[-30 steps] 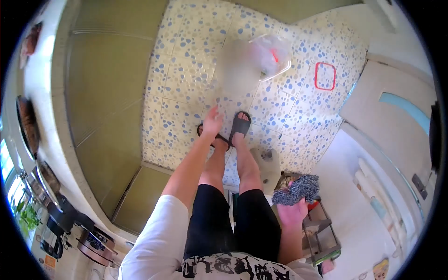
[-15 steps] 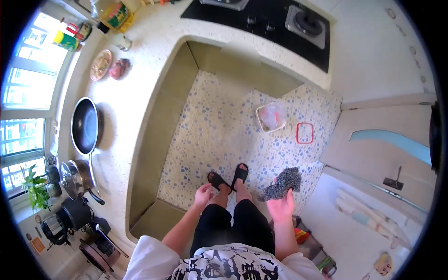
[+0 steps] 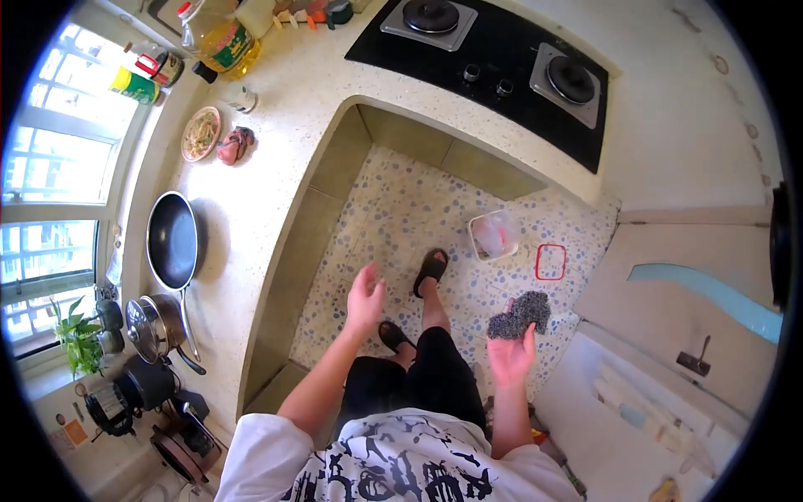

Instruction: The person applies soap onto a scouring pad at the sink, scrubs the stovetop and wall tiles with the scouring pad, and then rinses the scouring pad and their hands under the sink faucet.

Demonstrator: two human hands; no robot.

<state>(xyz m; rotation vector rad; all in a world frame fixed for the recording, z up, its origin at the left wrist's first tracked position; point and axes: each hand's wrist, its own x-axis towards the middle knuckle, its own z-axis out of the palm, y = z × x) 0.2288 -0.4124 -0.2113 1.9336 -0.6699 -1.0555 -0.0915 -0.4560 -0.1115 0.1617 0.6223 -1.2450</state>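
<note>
Head camera view: the right hand [image 3: 510, 360] holds a dark grey, speckled cloth [image 3: 520, 316] out in front of the body, above the tiled floor [image 3: 418, 205]. The palm is turned up, with the thumb along the cloth's near edge and the other fingers mostly hidden under it, so I cannot tell how tightly they press. The left hand [image 3: 365, 301] is raised well apart from it, its fingers loosely bent and close together, with nothing seen in them.

The cloth should handle as something light, soft and limp, with no stiffness of its own and little risk of breaking (whether it is wet, and so heavier or more slippery, cannot be told). It looks bunched into two lumps with a dip between. A good hold would be around that gathered middle, thumb on top and fingers beneath; taken by one corner, it would probably sag and swing.

Beyond the cloth, on the floor, are a white-rimmed bin [image 3: 493, 256] with a plastic bag [image 3: 502, 234] in it and, just beside, a red frame [image 3: 550, 278]
</note>
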